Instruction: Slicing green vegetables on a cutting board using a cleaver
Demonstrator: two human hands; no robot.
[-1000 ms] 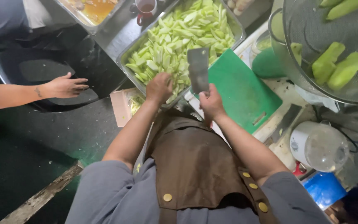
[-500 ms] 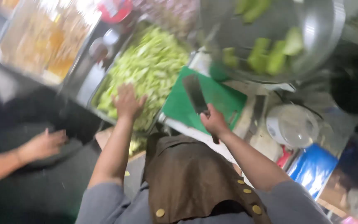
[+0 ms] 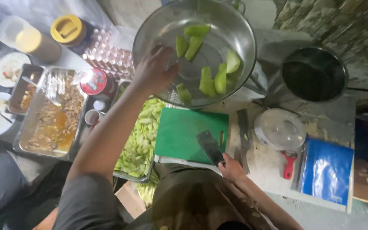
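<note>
While my right hand [image 3: 231,167] grips the knife [image 3: 210,147], my left hand [image 3: 153,70] fingers [image 3: 163,53] spread over the bowl [image 3: 235,25], near a green chunk [image 3: 182,46].

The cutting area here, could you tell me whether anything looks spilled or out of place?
Some pale green vegetable pieces lie below the tray of cut vegetable, off the counter edge, as if spilled. Otherwise the green cutting board is bare, and the right hand holds the cleaver over it.

Pale green gourd pieces [image 3: 209,64] lie in the silvery steel bowl [image 3: 239,25]. Below the bowl is a solid green cutting board [image 3: 184,127]; right of the board, a blue plastic bag [image 3: 326,170] and a red-handled tool [image 3: 289,165].
</note>
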